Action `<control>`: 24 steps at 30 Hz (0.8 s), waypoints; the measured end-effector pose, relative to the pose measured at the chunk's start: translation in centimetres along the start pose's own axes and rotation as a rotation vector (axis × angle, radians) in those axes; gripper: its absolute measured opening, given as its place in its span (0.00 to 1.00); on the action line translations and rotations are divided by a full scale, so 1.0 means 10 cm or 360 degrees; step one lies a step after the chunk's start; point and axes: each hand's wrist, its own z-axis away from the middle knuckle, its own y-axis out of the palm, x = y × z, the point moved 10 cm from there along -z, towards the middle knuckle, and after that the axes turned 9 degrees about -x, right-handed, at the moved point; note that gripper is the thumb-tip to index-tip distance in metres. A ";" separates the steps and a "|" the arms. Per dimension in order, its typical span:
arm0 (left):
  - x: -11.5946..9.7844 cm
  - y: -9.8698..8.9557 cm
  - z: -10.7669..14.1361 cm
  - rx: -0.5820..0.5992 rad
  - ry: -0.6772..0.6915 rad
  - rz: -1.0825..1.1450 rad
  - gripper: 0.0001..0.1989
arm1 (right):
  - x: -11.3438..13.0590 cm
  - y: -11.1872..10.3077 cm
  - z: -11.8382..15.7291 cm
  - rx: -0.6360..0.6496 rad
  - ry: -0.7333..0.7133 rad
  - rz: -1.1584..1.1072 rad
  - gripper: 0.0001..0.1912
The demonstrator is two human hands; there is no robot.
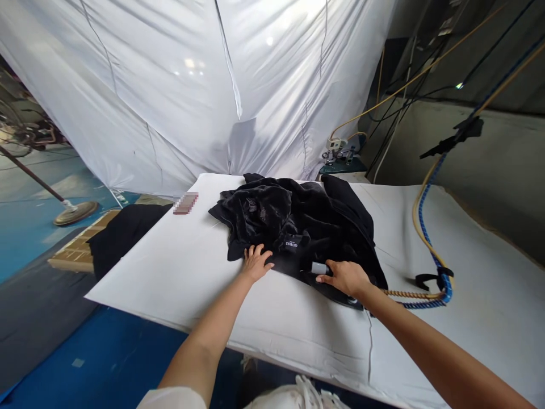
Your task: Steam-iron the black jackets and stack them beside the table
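Black plush garment [268,199] on white table [149,278]: laid open already, rumples apparently yet to clear.
Right hand [348,278] closed round grey-ended tool [319,268] over near edge; left hand [256,263] fingers-spread on same edge, gripping nothing.

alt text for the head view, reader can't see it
A person's right-hand grip holds a pale grey-ended tool over a crumpled black plush garment on a white cloth-covered table; the left-hand grip rests, fingers spread, at the garment's near edge. Behind hangs a white sheet.
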 end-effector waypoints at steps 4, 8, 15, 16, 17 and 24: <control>0.03 -0.07 0.00 -0.0098 0.0049 0.0097 0.16 | 0.23 -0.01 -0.12 -0.0053 0.0015 0.0000 0.30; 0.12 -0.21 0.07 -0.0300 0.0150 0.0203 0.07 | 0.43 -0.03 -0.24 -0.0072 -0.0005 0.0043 0.31; 0.79 -0.41 0.02 -0.0303 -0.0189 0.0117 0.09 | 0.61 -0.07 -0.40 -0.0020 0.0031 0.0097 0.32; 0.97 -0.48 0.01 -0.0335 -0.0341 0.0138 0.09 | 0.61 -0.08 -0.41 -0.0019 0.0073 0.0093 0.33; 1.18 -0.55 0.00 -0.0356 -0.0515 0.0158 0.10 | 0.60 -0.09 -0.43 -0.0013 0.0116 0.0088 0.34; 1.89 -0.58 -0.04 -0.0096 -0.1028 0.0223 0.08 | 0.58 -0.04 -0.42 0.0068 0.0148 0.0032 0.40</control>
